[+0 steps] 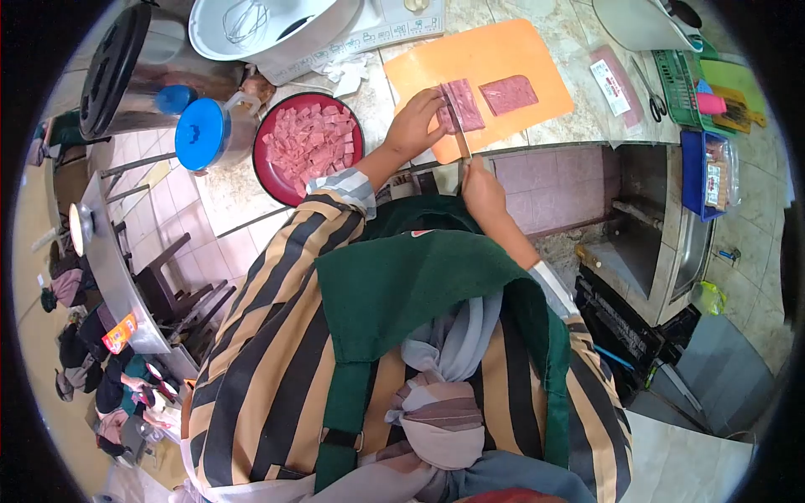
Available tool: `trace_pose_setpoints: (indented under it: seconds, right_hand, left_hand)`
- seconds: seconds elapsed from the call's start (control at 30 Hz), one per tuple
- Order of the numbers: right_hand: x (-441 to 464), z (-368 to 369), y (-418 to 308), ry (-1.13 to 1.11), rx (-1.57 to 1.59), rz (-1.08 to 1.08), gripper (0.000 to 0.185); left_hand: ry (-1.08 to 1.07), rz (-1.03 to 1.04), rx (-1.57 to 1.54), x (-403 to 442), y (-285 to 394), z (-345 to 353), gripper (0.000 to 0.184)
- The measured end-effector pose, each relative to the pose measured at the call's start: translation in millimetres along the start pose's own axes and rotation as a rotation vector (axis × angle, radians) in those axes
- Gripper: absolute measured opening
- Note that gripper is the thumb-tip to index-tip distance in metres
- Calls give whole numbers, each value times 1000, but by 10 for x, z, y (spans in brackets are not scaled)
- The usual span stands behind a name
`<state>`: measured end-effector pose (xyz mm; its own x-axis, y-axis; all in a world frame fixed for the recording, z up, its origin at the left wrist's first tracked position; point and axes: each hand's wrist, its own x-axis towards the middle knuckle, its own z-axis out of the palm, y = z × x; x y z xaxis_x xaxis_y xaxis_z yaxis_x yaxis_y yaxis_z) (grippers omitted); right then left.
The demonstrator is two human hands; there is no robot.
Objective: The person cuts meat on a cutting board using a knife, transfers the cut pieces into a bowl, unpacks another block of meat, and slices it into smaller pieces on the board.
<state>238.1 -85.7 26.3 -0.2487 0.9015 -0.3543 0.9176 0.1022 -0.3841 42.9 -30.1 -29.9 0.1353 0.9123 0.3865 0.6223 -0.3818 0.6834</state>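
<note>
My right hand (484,194) is closed round the handle of a knife (457,124), whose blade lies across a pink slab of processed meat (468,105). My left hand (415,126) holds that slab at its left side, fingers bent close to the blade. Both rest on an orange cutting board (537,50). To the right on the board lies a second meat slab (508,95), untouched by either hand. Left of my left hand, a red plate (262,168) carries a heap of diced meat (310,142).
A blue-lidded jug (201,134) and a large steel pot (155,75) stand left of the plate. A white basin (277,42) holds a whisk. Rightward lie a labelled meat pack (615,88), scissors (652,94) and a green basket (671,80). Other people appear far left.
</note>
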Motion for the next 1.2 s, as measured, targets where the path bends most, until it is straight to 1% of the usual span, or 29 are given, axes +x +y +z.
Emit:
trace_pose_setpoints:
  seconds: [0.07, 0.17, 0.23, 0.3, 0.37, 0.5, 0.57, 0.7, 0.8, 0.87, 0.97, 1.2]
  right_hand:
    - [-121, -66, 115, -13, -3, -7, 24]
    - [-107, -372, 113, -26, -40, -24, 24]
    - [31, -517, 132, 65, -69, -10, 24]
    - [200, -566, 179, 94, -93, 2, 24]
    - [370, -506, 275, 119, -123, 6, 25]
    - [362, -277, 284, 72, -104, 12, 25]
    - [291, -191, 269, 84, -96, 36, 25]
    - [311, -299, 239, 124, -74, 18, 24]
    - [328, -533, 59, 61, -53, 48, 27]
    - [377, -545, 33, 77, -7, -31, 28]
    - [421, -538, -25, 59, -28, -41, 29]
    - [420, -542, -70, 34, -48, -22, 30]
  left_hand:
    - [2, -6, -4, -15, 31, -11, 40]
    - [-29, -37, -34, -10, 49, -20, 40]
    - [-4, -5, 10, 38, 111, -61, 41]
    - [18, 31, 49, 131, 181, -85, 42]
    - [-4, 19, 43, 210, 236, -67, 46]
    - [-13, 7, 51, 320, 216, 73, 45]
    - [-64, 12, 146, 308, 202, 133, 47]
    - [-74, 20, 143, 302, 187, 113, 49]
    - [-39, 59, 111, 260, 143, 129, 50]
    - [-55, 97, 193, 231, 121, 151, 50]
    - [-64, 51, 183, 256, 124, 168, 50]
    - [-56, 49, 159, 250, 80, 175, 51]
